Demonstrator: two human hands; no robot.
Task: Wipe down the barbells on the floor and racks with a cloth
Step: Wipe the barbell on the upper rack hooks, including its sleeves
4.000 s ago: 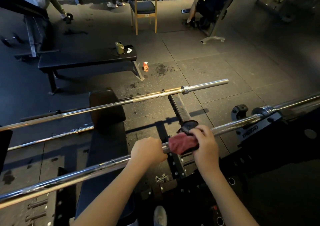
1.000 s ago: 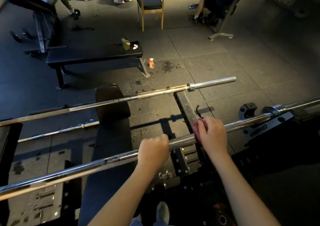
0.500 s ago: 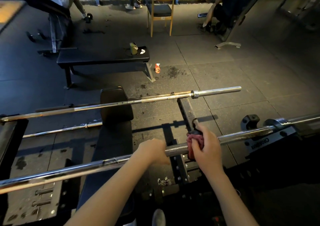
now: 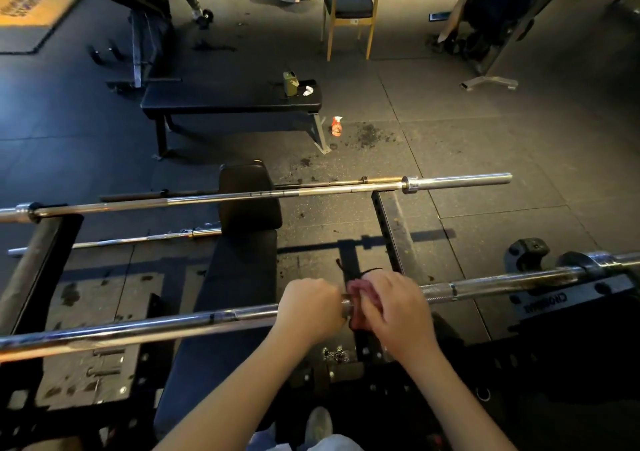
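Heavy, rigid steel, the barbell crosses the lower frame on its rack. At lower centre my left hand curls round the shaft. Just right, my right hand squeezes the soft red cloth around the bar; I judge it grips best bunched.

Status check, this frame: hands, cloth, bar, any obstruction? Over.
Left hand grips near barbell. Right hand holds red cloth around it, close beside left. Left hand blocks leftward wipe; shaft bare rightward to collar.
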